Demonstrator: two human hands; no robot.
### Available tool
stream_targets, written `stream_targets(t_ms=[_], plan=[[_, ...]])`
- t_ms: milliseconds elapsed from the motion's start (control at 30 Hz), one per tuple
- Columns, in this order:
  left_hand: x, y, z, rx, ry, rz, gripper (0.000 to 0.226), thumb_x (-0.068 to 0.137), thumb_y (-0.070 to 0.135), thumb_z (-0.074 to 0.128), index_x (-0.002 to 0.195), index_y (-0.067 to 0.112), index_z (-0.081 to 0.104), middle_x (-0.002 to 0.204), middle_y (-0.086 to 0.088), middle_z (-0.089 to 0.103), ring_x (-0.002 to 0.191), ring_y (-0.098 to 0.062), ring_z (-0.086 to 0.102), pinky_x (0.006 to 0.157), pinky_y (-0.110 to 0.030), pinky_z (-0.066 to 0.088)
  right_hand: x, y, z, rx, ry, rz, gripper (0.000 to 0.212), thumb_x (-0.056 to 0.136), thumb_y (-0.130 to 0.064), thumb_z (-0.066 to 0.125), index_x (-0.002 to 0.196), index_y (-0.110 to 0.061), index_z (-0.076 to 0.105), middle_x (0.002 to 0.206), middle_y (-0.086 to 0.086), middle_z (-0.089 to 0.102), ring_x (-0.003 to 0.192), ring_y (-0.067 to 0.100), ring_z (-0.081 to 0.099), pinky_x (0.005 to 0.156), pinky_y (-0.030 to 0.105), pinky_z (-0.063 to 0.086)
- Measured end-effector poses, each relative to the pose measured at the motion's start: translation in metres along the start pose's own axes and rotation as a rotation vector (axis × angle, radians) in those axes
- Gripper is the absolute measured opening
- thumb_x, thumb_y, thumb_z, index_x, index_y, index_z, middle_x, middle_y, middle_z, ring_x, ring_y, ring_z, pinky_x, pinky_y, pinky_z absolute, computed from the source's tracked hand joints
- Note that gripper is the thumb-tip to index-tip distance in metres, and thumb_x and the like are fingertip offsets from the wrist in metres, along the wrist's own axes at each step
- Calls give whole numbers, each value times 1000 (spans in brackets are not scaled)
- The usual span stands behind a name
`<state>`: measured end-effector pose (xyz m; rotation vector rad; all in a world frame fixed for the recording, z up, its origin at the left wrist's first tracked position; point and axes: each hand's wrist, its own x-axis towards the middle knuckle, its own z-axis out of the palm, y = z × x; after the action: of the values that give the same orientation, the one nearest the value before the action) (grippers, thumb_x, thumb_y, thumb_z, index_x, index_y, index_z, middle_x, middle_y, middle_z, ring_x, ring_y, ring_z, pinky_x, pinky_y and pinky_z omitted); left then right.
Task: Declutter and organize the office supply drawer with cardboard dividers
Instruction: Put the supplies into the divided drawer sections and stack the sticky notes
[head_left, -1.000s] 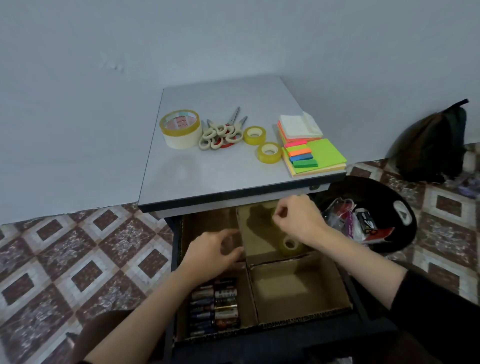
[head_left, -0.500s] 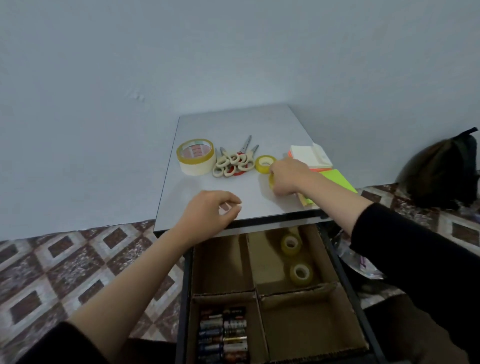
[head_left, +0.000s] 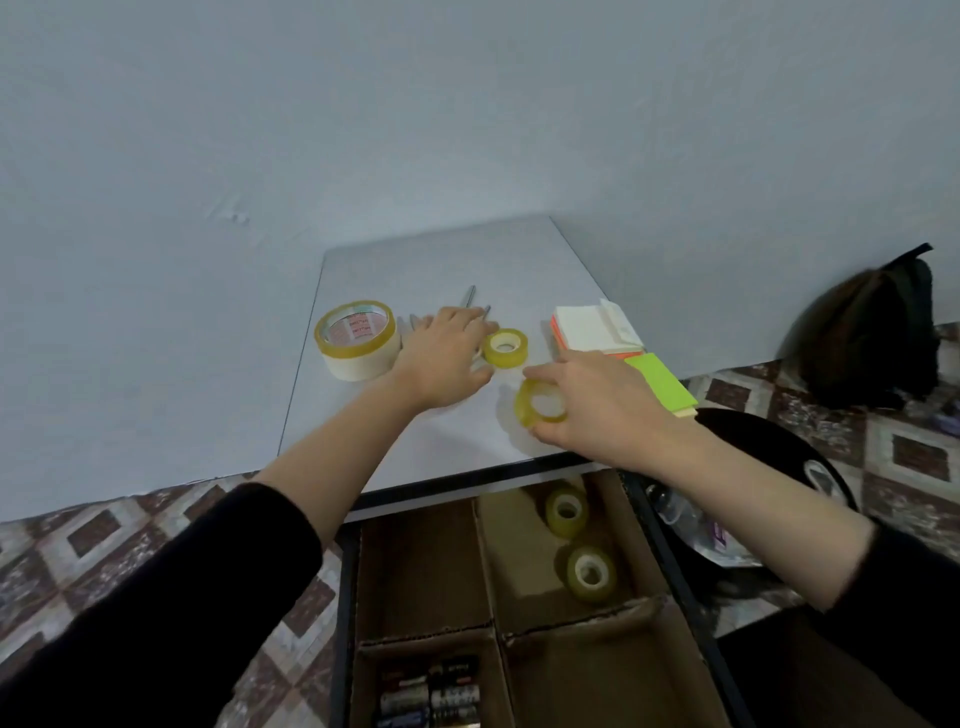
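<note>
Head view: the right hand (head_left: 597, 400) pinches a small tape roll (head_left: 540, 408) between thumb and fingertips. The roll is tilted up on edge, at the near side of the desk top (head_left: 415, 447). The left hand (head_left: 447, 358) lies flat with fingers spread over the scissors (head_left: 470, 296). A second small roll (head_left: 505, 348) sits just beside its thumb, and a large tape roll (head_left: 357, 340) on its other side. Sticky notes (head_left: 597, 332) lie just beyond the right hand. Below the right forearm, the open drawer (head_left: 675, 561) holds two rolls (head_left: 567, 512) in its far right cardboard section, with batteries (head_left: 431, 696) in the near left one. Risk noted: the pinch is light and on the rim only. If it slips, the roll could run off the desk edge, miss its section, or land among the batteries. The left thumb could also knock the neighbouring roll away.
</note>
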<state>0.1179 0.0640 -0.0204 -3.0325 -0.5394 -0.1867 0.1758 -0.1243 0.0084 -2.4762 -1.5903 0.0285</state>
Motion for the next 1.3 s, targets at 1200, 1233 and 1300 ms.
stream_targets(t_ms=[1200,1233,1300], plan=[[-178,79,52,-457,-51,60,57,78,30,70,129,18,47,125,3,46,114,-5,37,95,-12,34,-111,31,82,204,-116,60,64,81,-41,64,138,-24,39,124,-2,47,111,19,54,86,28,42],[-179,83,55,-454,-104,37,59,79,30,69,131,18,44,128,3,45,117,-7,38,99,-18,36,-112,33,88,179,-134,58,64,82,-42,63,139,-24,38,126,-1,46,112,20,53,85,28,42],[-174,89,58,-444,-188,-13,64,82,33,66,137,18,37,134,1,43,124,-11,38,104,-24,35,-113,36,97,152,-153,60,66,84,-44,61,141,-23,36,128,-1,44,114,20,52,86,29,42]])
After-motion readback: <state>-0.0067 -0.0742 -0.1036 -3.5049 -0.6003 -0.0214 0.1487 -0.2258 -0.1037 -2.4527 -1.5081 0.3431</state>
